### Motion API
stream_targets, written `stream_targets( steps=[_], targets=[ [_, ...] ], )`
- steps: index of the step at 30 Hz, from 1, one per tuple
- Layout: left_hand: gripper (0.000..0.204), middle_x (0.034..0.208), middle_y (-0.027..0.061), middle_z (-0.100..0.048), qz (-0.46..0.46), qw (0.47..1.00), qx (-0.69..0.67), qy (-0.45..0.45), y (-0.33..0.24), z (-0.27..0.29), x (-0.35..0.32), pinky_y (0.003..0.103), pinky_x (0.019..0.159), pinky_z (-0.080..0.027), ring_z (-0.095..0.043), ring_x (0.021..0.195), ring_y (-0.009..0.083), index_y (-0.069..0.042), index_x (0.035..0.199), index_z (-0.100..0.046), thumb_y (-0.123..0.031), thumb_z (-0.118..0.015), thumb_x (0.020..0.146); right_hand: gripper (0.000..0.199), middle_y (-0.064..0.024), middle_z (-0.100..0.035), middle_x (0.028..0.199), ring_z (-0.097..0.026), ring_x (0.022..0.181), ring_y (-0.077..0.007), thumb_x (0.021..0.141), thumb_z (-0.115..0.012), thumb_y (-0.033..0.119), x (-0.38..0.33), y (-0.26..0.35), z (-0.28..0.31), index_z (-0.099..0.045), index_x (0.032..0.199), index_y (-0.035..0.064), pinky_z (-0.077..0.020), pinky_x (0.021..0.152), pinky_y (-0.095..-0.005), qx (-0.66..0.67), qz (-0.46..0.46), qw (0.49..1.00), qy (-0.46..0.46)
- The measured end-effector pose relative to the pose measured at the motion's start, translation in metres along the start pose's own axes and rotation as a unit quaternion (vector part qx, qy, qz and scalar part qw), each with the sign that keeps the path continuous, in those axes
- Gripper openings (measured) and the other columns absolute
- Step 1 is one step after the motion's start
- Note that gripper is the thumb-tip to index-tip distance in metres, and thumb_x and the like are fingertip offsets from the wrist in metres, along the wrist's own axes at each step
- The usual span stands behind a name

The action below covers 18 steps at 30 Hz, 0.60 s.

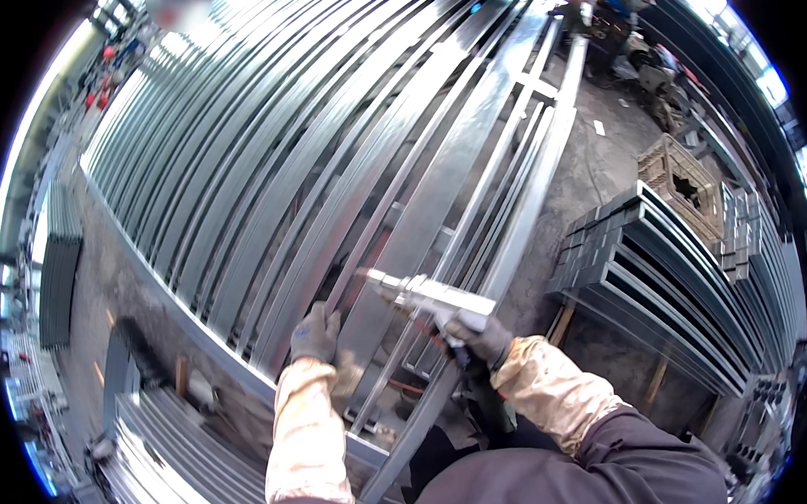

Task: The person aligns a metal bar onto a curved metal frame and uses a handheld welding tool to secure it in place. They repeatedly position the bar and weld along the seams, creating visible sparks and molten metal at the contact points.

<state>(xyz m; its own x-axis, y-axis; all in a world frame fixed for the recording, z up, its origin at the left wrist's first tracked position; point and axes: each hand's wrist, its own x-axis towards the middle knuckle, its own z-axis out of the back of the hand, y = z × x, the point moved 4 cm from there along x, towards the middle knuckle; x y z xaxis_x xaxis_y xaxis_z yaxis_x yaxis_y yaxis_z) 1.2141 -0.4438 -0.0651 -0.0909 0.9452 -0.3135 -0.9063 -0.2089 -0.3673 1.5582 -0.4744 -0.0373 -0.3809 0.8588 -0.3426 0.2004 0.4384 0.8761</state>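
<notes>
Your gloved right hand, right of the frame's lower centre, is wrapped around a silver pistol-grip tool, whose narrow end points left. Your gloved left hand is at the long metal bars, lower centre; I cannot tell whether its fingers close on one. A beige crate sits at right.

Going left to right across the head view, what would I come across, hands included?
Stacked grey bars → gloved left hand → silver tool gripped by gloved right hand → beige crate.
</notes>
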Motion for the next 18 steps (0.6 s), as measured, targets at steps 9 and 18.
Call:
stream_targets(
  steps=[9, 18],
  targets=[
    [0.035, 0.097, 0.0219, -0.071, 0.054, 0.997, 0.055, 0.001, -0.020, -0.013, 0.007, 0.057, 0.079, -0.052, -0.069, 0.094, 0.0460, -0.009, 0.107, -0.054, -0.043, -0.062, 0.100, 0.040, -0.0023, -0.065, 0.095, -0.062, 0.085, -0.0112, 0.094, -0.069, 0.017, 0.007, 0.022, 0.015, -0.060, 0.129, -0.0004, -0.0524, 0.072, -0.0284, -0.062, 0.108, 0.990, 0.064],
    [0.055, 0.132, 0.0237, -0.064, -0.051, 0.980, -0.065, -0.183, 0.011, -0.002, -0.025, 0.047, 0.107, -0.048, -0.061, 0.124, 0.0397, -0.004, 0.141, -0.056, -0.032, -0.068, 0.096, 0.035, -0.0031, -0.070, 0.100, -0.066, 0.089, -0.0111, 0.096, -0.072, 0.025, 0.009, 0.023, -0.018, -0.068, 0.121, 0.0021, -0.0545, 0.070, -0.0292, -0.024, 0.115, 0.992, 0.040]
  ],
)
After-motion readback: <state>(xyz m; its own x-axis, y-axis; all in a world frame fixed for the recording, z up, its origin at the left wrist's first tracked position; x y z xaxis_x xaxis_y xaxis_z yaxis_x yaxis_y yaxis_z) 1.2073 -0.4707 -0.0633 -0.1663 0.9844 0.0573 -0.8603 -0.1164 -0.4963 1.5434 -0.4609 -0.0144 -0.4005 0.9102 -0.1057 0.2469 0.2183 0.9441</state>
